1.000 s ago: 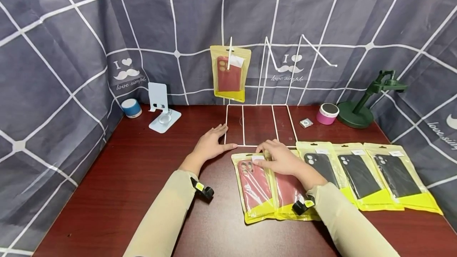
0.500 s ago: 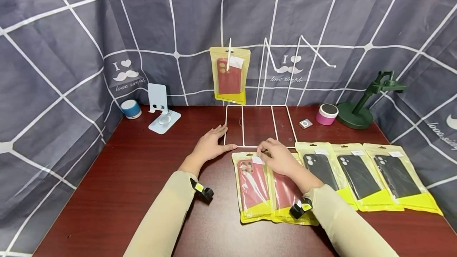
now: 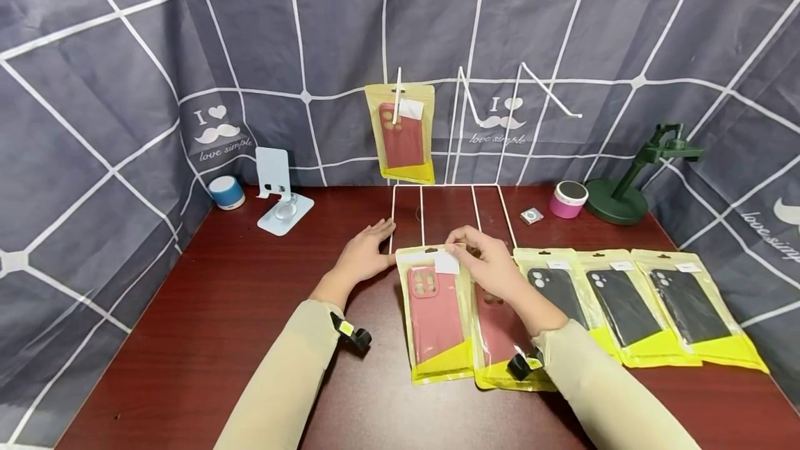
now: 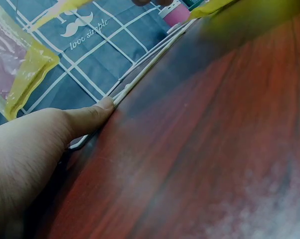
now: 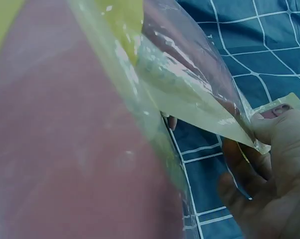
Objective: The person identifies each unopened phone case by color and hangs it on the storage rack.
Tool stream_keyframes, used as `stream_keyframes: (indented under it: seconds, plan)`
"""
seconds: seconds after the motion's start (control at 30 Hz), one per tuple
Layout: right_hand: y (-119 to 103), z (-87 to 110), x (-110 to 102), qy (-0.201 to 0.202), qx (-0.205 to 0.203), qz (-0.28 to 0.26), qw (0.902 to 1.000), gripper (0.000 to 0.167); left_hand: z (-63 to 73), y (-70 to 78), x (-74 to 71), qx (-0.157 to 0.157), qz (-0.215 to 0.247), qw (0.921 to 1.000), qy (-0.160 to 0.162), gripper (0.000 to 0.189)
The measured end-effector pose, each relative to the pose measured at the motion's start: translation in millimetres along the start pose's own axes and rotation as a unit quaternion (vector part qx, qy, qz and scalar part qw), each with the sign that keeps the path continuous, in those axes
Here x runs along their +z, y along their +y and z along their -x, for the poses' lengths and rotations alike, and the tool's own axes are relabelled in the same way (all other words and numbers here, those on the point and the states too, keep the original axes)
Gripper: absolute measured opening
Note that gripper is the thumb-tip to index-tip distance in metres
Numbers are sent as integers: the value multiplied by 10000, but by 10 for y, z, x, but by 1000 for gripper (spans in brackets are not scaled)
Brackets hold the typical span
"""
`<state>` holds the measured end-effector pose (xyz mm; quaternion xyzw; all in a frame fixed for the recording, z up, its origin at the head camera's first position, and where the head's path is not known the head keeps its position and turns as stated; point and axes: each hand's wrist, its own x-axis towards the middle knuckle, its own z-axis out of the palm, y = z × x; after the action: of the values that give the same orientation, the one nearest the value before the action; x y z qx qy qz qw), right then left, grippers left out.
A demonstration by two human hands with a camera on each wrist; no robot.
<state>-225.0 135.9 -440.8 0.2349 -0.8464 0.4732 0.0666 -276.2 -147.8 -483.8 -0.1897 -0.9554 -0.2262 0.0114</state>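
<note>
My right hand (image 3: 490, 266) pinches the top right corner of a clear-and-yellow pouch with a red phone case (image 3: 436, 318); its top edge is raised off the table. In the right wrist view, thumb and fingers grip the pouch's corner (image 5: 239, 132). Under my right wrist lies a second pouched red phone case (image 3: 500, 332), partly hidden. My left hand (image 3: 361, 255) rests at the left side of a white wire rack's base (image 3: 423, 217), fingers extended, the thumb (image 4: 92, 117) touching the wire. Another bagged red phone case (image 3: 403, 137) hangs on the rack's left hook.
Several bagged black phone cases (image 3: 625, 307) lie in a row at right. Two more hooks (image 3: 550, 89) stick out from the rack. A pale phone stand (image 3: 275, 186) and blue speaker (image 3: 226, 193) stand back left; a pink speaker (image 3: 567, 200) and green stand (image 3: 619, 196) back right.
My right hand has taken hold of the leftmost red phone case pouch by its top corner and raised its top edge, shifting it slightly away from the pouch beside it. The left hand stays put.
</note>
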Motion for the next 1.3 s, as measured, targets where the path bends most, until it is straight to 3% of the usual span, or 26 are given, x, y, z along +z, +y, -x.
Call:
stream_keyframes:
  seconds: [0.13, 0.33, 0.5, 0.6, 0.7, 0.77, 1.0, 1.13, 1.23, 1.3]
  plan:
    - [39, -3, -31, -523, 665, -630, 9944, 14, -7, 3, 2, 16, -44, 10000, -5, 83]
    - [113, 7, -103, -1347, 1258, -2006, 9622, 25, -11, 9, 7, 50, -31, 10000, 15, 85]
    - [66, -30, -152, -1130, 1554, -2506, 9488, 34, -23, 9, 0, 108, -35, 9999, 16, 81]
    - [16, -50, -164, -865, 1826, -3255, 9237, 28, -24, 6, -2, 109, -20, 9999, 13, 79]
    - [-43, -51, -172, -714, 1846, -3904, 8991, 16, -10, 3, -5, 103, 11, 9999, 8, 79]
    - [-82, -51, -179, -650, 1780, -3988, 8972, 11, 2, 3, -9, 109, 17, 9999, 17, 79]
    - [-242, -43, -242, -196, 1705, -3636, 9156, 9, 20, 14, -23, 117, 100, 9999, 79, 80]
    - [-341, -33, -295, 111, 1633, -3661, 9161, 9, 9, 14, -15, 143, 93, 9998, 126, 82]
    - [-431, -28, -333, 271, 1406, -3821, 9130, 9, 5, 8, -9, 123, 74, 9998, 134, 82]
    - [-511, -34, -359, 404, 1194, -3684, 9211, 10, 4, 1, -8, 110, 64, 9998, 137, 80]
